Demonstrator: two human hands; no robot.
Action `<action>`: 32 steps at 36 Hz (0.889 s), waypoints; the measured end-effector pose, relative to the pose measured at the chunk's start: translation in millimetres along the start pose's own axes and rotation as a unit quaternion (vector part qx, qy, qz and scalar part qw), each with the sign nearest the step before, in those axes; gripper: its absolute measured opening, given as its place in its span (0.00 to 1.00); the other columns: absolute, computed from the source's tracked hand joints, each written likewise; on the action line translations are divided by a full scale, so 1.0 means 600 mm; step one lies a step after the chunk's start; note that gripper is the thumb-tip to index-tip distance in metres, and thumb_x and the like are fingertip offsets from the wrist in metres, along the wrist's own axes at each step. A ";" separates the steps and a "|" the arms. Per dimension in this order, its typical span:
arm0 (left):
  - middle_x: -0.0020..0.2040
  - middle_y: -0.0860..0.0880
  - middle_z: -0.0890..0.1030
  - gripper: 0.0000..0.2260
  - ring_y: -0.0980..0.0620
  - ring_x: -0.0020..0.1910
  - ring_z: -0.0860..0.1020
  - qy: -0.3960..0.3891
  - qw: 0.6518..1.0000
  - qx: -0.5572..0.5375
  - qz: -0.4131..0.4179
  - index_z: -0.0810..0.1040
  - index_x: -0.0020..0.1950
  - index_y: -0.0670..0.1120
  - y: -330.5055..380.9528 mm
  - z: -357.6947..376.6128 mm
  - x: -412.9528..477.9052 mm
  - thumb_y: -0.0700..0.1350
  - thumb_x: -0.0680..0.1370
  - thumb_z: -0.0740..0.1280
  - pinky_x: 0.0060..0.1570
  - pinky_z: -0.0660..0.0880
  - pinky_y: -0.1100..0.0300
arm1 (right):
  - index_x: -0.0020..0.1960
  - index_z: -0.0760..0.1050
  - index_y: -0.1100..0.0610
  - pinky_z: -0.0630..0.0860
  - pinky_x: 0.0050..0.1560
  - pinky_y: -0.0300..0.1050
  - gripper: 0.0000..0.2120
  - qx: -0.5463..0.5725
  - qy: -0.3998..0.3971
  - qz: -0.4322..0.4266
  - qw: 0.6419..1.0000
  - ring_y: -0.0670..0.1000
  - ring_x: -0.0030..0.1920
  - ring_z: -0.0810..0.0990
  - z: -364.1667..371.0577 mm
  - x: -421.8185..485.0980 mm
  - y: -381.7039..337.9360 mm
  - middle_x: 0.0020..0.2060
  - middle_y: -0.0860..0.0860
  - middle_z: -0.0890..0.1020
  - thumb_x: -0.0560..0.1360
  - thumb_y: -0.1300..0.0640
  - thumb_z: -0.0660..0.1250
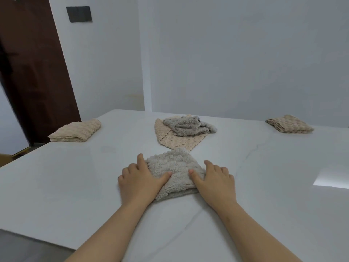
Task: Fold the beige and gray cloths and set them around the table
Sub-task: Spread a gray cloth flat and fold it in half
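Your left hand and right hand lie palm down on the white worktop, one on each side of the folded gray cloth. Neither hand grips it: your fingers are spread and only loosely bent against its edges, and both thumbs rest flat on its top, their tips pointing toward each other but apart. The folded gray cloth sits on the worktop directly in front of you, near the middle, as a thick, fluffy bundle.

Just beyond it lies the flat beige cloth, spread out with one corner pointing at you and touching the far edge of the bundle. On the far part of that sheet rests the loose gray cloth, crumpled in a heap.

At the far left of the worktop you have the left beige cloth, folded into a neat pad near the edge. At the far right sits the right beige cloth, also folded, well apart from the rest.

Behind the worktop stands a pale wall with a dark plate fixed high up, and a brown door to the left
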State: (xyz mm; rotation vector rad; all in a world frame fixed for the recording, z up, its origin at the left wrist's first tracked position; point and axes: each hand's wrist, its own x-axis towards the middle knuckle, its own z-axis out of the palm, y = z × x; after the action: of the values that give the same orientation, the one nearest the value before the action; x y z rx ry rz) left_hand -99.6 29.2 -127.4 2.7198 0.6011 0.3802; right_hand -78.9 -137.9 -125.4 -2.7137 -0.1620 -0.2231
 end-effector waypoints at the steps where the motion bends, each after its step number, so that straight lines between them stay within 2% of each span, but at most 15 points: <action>1: 0.67 0.43 0.69 0.44 0.42 0.66 0.66 0.003 1.000 0.010 -0.011 0.52 0.74 0.47 0.001 0.000 -0.004 0.72 0.68 0.59 0.62 0.63 0.51 | 0.68 0.66 0.53 0.60 0.63 0.48 0.28 -0.025 -0.004 0.007 1.000 0.54 0.66 0.65 0.002 -0.001 0.001 0.65 0.51 0.71 0.76 0.36 0.52; 3: 0.65 0.44 0.72 0.42 0.43 0.64 0.68 0.003 1.000 0.015 -0.009 0.56 0.73 0.46 0.000 0.002 -0.006 0.72 0.68 0.59 0.60 0.64 0.51 | 0.62 0.70 0.54 0.61 0.62 0.47 0.26 -0.039 -0.010 0.003 0.999 0.54 0.63 0.65 0.004 -0.004 0.001 0.61 0.52 0.72 0.75 0.37 0.53; 6: 0.61 0.47 0.76 0.35 0.43 0.61 0.71 -0.016 0.999 -0.036 0.020 0.60 0.69 0.48 -0.003 0.005 -0.004 0.68 0.70 0.60 0.58 0.65 0.52 | 0.57 0.72 0.54 0.62 0.59 0.47 0.22 0.000 -0.012 0.001 1.000 0.54 0.61 0.67 0.002 -0.004 0.003 0.57 0.52 0.74 0.75 0.39 0.56; 9: 0.61 0.47 0.77 0.32 0.44 0.61 0.73 -0.029 0.989 -0.141 0.045 0.57 0.71 0.53 -0.010 0.005 -0.006 0.63 0.72 0.64 0.59 0.67 0.53 | 0.50 0.71 0.54 0.64 0.53 0.47 0.15 0.052 -0.008 -0.019 0.998 0.54 0.55 0.69 -0.001 -0.005 0.004 0.50 0.51 0.76 0.74 0.42 0.60; 11: 0.60 0.48 0.77 0.31 0.45 0.59 0.75 -0.023 0.969 -0.240 0.053 0.57 0.71 0.55 -0.011 0.003 -0.010 0.57 0.73 0.67 0.58 0.70 0.54 | 0.47 0.67 0.53 0.66 0.48 0.46 0.12 0.116 -0.011 -0.038 0.992 0.54 0.50 0.72 -0.002 -0.007 0.006 0.44 0.50 0.76 0.74 0.45 0.63; 13: 0.57 0.47 0.77 0.29 0.46 0.54 0.76 -0.008 0.947 -0.313 0.066 0.58 0.71 0.55 -0.006 0.000 -0.014 0.51 0.74 0.68 0.52 0.71 0.56 | 0.48 0.66 0.52 0.69 0.45 0.46 0.10 0.202 -0.022 -0.048 0.978 0.53 0.46 0.75 -0.003 -0.007 0.007 0.42 0.49 0.77 0.74 0.49 0.65; 16: 0.51 0.49 0.77 0.27 0.52 0.45 0.76 -0.006 0.917 -0.393 0.071 0.61 0.69 0.54 0.006 -0.003 -0.012 0.45 0.74 0.69 0.43 0.70 0.62 | 0.48 0.67 0.52 0.71 0.37 0.35 0.08 0.333 -0.020 -0.029 0.942 0.46 0.41 0.77 -0.008 -0.005 0.009 0.40 0.45 0.78 0.74 0.53 0.67; 18: 0.48 0.52 0.76 0.25 0.57 0.42 0.76 -0.024 0.897 -0.437 0.063 0.63 0.68 0.54 0.018 -0.005 0.000 0.43 0.75 0.68 0.40 0.72 0.65 | 0.47 0.68 0.51 0.72 0.36 0.32 0.07 0.406 -0.014 -0.011 0.913 0.46 0.40 0.78 -0.010 0.004 0.011 0.41 0.49 0.79 0.74 0.55 0.67; 20: 0.47 0.53 0.74 0.24 0.58 0.43 0.76 -0.041 0.884 -0.461 0.061 0.63 0.67 0.55 0.037 -0.008 0.022 0.43 0.75 0.68 0.41 0.74 0.64 | 0.47 0.68 0.50 0.76 0.38 0.40 0.07 0.456 -0.013 0.009 0.890 0.50 0.41 0.80 -0.014 0.020 0.014 0.43 0.53 0.80 0.74 0.56 0.66; 22: 0.46 0.55 0.72 0.23 0.58 0.43 0.75 -0.061 0.876 -0.475 0.063 0.63 0.67 0.55 0.062 -0.013 0.053 0.43 0.76 0.67 0.45 0.76 0.58 | 0.46 0.68 0.50 0.78 0.35 0.45 0.06 0.488 -0.008 0.025 0.873 0.52 0.42 0.81 -0.020 0.044 0.016 0.45 0.54 0.80 0.75 0.56 0.66; 25: 0.46 0.54 0.71 0.22 0.55 0.44 0.75 -0.091 0.867 -0.485 0.064 0.63 0.67 0.55 0.106 -0.020 0.112 0.43 0.76 0.66 0.53 0.76 0.52 | 0.45 0.67 0.51 0.73 0.25 0.41 0.06 0.497 0.023 0.039 0.867 0.50 0.27 0.78 -0.034 0.099 0.023 0.39 0.53 0.80 0.76 0.56 0.65; 27: 0.49 0.51 0.71 0.22 0.51 0.47 0.75 -0.107 0.865 -0.486 0.066 0.64 0.68 0.54 0.136 -0.021 0.156 0.43 0.77 0.66 0.55 0.75 0.52 | 0.44 0.67 0.52 0.68 0.22 0.40 0.06 0.498 0.047 0.048 0.864 0.48 0.22 0.74 -0.046 0.147 0.029 0.35 0.53 0.79 0.76 0.56 0.65; 30: 0.50 0.51 0.71 0.19 0.50 0.48 0.75 -0.121 0.864 -0.484 0.069 0.66 0.65 0.54 0.179 -0.014 0.220 0.42 0.77 0.66 0.54 0.76 0.53 | 0.44 0.67 0.52 0.66 0.21 0.39 0.07 0.505 0.071 0.068 0.857 0.47 0.20 0.71 -0.065 0.223 0.037 0.33 0.52 0.77 0.75 0.56 0.65; 32: 0.46 0.52 0.71 0.16 0.52 0.43 0.76 -0.131 0.860 -0.488 0.067 0.67 0.62 0.54 0.208 -0.008 0.259 0.41 0.77 0.65 0.44 0.78 0.62 | 0.43 0.68 0.51 0.66 0.21 0.39 0.07 0.511 0.074 0.084 0.852 0.46 0.20 0.70 -0.079 0.270 0.043 0.33 0.52 0.77 0.75 0.56 0.66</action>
State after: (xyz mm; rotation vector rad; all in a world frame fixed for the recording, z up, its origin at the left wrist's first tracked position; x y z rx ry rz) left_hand 79.5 -7.1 -47.8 1.7713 0.0700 0.2379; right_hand 77.4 -168.0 -63.7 -1.6220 0.0136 -0.2092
